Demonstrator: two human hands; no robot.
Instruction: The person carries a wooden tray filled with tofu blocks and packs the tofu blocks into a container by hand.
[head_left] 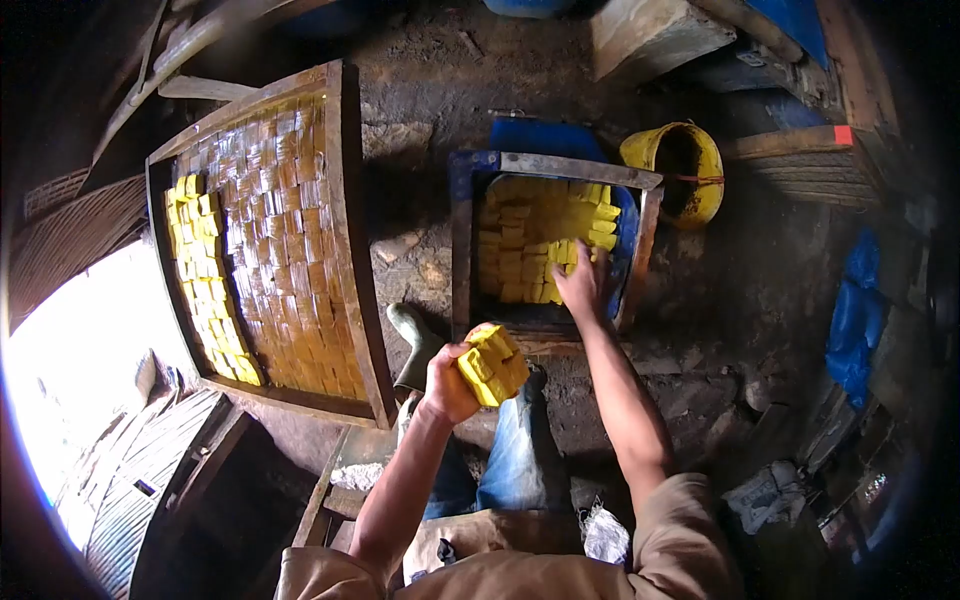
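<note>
My left hand (453,386) is closed around a stack of several yellow tofu blocks (494,366), held above my knees. My right hand (583,282) reaches over the near side of a blue tub (627,225), its thumb and fingers apart at the tofu. Inside the tub, rows of yellow tofu blocks (512,265) sit in a cloudy yellow liquid. Whether my right fingertips touch a block is hard to make out. To the left is a wood-framed woven tray (290,240), its surface wet, with tofu blocks (205,285) lined up along its far left side.
A wooden frame (580,165) surrounds the tub's top. Behind it to the right, a yellow bucket (702,175) lies tilted. Blue plastic (855,320) hangs at the far right. A rubber boot (415,345) stands between tray and tub on the dark floor.
</note>
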